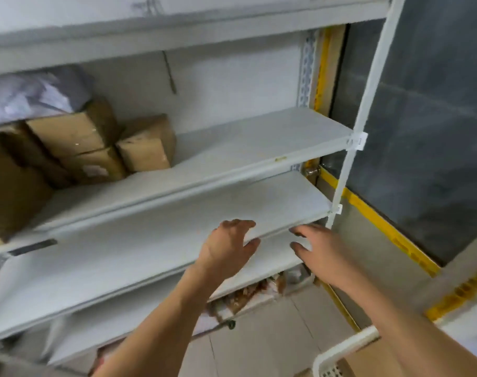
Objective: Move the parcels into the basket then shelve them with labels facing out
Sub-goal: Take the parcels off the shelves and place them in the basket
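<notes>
Both hands empty, fingers spread: left hand (pixel 233 244) and right hand (pixel 317 250) hover at the bare shelf (pixel 155 240); basket (pixel 349 349) sits below-right, nearer the right.

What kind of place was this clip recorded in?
Probably a parcel storeroom or pickup point: white metal shelving, taped cardboard parcels stacked on one shelf, and a white basket on the tiled floor.
</notes>
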